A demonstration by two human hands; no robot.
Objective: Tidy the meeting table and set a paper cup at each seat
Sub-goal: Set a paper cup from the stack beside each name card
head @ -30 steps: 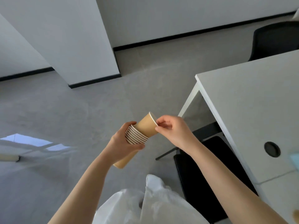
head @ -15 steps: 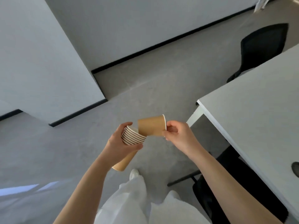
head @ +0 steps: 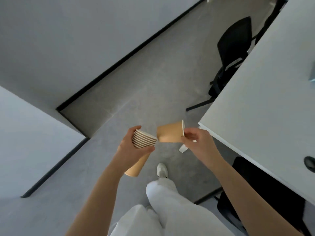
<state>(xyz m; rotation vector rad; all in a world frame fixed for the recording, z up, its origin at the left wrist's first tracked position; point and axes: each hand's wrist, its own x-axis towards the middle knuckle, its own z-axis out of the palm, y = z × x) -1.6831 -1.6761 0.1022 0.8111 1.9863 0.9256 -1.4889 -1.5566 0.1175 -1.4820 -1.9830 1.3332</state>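
Observation:
My left hand grips a stack of brown paper cups with white rims, tilted so the rims face up and right. My right hand pinches the rim of a single brown paper cup that lies on its side, fully out of the stack, its base just beside the stack's top rim. Both are held over the floor, just left of the corner of the white meeting table.
A black chair stands at the table's far edge and another black chair is tucked under the near edge. A round cable hole sits in the tabletop. Grey walls with black skirting lie to the left. My legs and a white shoe are below.
My right hand has pulled the top cup clear of the stack and to the right. The view has swung, so the table corner now sits closer to my hands.

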